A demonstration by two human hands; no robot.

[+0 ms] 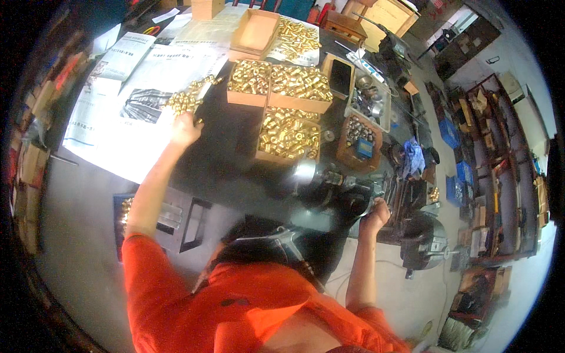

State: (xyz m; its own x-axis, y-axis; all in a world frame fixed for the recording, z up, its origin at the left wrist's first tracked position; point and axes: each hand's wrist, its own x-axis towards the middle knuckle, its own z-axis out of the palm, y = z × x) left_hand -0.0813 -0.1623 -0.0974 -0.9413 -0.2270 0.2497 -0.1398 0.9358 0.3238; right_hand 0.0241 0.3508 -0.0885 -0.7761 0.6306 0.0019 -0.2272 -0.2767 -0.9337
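Touching brass fittings (189, 99), left hand (186, 129); right hand (376, 216) at machine (332, 181).

Orange-red shirt (268, 291), short sleeves (147, 267), small dark mark (234, 302), bare forearms (154, 191)

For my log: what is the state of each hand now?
Left hand: at the golden cylindrical metal pieces; grip cannot be told.
Right hand: curled at the dark metal bench machine; hold unclear.
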